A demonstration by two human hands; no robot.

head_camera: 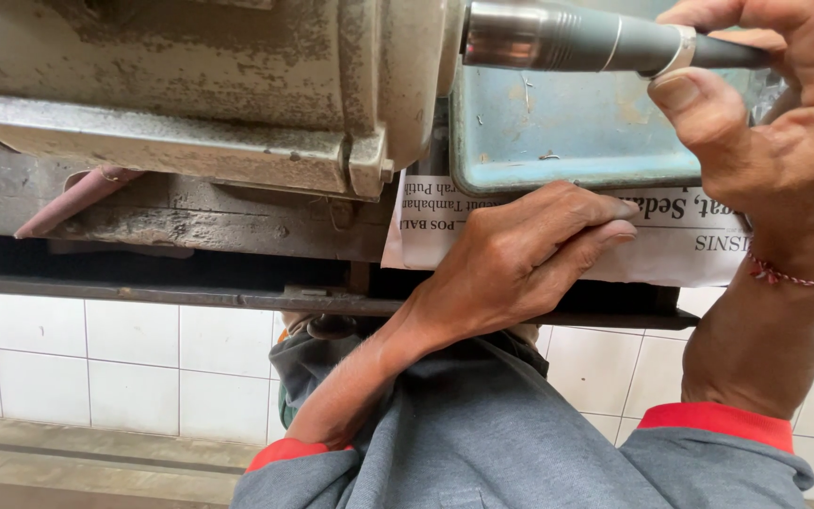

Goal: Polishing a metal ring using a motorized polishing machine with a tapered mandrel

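Note:
My right hand [756, 123] grips a dark metal handle [577, 38] with a shiny steel end that runs left into a worn grey machine housing [190, 85]. The thumb presses on the handle's ring. My left hand [520, 254] lies flat, fingers together, on a sheet of newspaper [680, 245] at the bench edge, just below a blue-green metal tray [558, 123]. That hand holds nothing. A thin red cord bracelet circles my right wrist.
A dark steel bench frame [143, 283] runs across under the machine. A pinkish strip [77, 198] pokes out at the left. White wall tiles [124, 368] and a concrete ledge [68, 462] lie below. My grey sleeves with red cuffs fill the bottom.

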